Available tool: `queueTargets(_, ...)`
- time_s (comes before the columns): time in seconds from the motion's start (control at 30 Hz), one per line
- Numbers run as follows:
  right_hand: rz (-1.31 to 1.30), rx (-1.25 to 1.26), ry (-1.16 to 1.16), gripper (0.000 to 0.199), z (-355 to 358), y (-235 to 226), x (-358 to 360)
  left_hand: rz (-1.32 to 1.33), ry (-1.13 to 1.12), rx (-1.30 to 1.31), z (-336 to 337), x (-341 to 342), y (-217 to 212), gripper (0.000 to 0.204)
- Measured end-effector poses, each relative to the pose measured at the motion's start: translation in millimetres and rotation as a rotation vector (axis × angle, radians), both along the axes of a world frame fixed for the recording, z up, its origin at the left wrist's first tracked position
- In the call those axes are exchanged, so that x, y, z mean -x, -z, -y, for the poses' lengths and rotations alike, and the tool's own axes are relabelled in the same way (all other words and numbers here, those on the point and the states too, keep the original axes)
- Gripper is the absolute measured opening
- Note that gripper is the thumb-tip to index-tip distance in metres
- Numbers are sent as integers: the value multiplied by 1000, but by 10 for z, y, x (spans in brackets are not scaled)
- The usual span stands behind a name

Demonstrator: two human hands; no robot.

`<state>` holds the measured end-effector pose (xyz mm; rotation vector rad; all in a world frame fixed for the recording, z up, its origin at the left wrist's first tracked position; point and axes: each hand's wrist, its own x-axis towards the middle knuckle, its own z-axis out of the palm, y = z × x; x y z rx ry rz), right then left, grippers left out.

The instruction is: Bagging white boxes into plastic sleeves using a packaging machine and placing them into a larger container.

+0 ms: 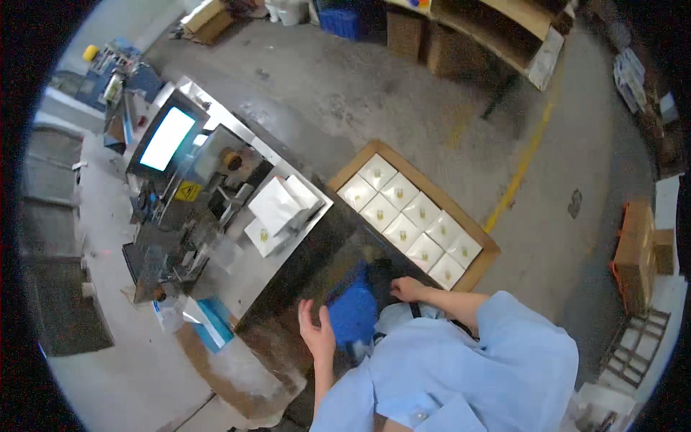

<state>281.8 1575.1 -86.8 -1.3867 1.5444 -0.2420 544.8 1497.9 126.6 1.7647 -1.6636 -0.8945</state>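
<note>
My left hand point(317, 333) is raised beside a blue, flat-looking piece point(353, 311), its fingers apart and nothing in it. Over my lap, close to the near edge of a cardboard carton point(491, 250), is my right hand point(408, 289) with its fingers curled in; no object shows in it. Rows of white square packs point(401, 230), each with a small gold-green mark, fill the carton. More white packs point(277, 207) are piled, some tilted, on the corner of the white worktable point(288, 243) to my left.
A machine with a bright screen point(168, 138) and clear guards stands on the worktable. A blue-and-white package point(210, 324) lies nearer me. Beyond are a wooden shelf point(461, 27), a blue crate point(338, 23) and a yellow floor line point(524, 167). Another carton point(633, 248) is far right.
</note>
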Motion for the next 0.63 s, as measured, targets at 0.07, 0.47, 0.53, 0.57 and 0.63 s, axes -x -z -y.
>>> queueTargets(0.07, -102, -6, -48, 31, -297, -23, 88, -154, -68, -37, -409, -96, 64, 37)
queueTargets(0.47, -339, -109, 43, 65, -3089, 263, 1079, -504, -313, -164, -4017, -223, 971, 38)
queueTargets(0.53, -367, -158, 132, 66, -3131, -15, 999, -399, -260, -267, -4494, -110, 821, 38)
queueTargets(0.57, -396, -189, 181, 65, -3181, -41, 1089, -339, -195, -303, -4625, -2, 847, 38)
queueTargets(0.63, -333, -79, 75, 61, -3301, -132, 1184, -272, -121, -323, -4763, 229, 907, 38)
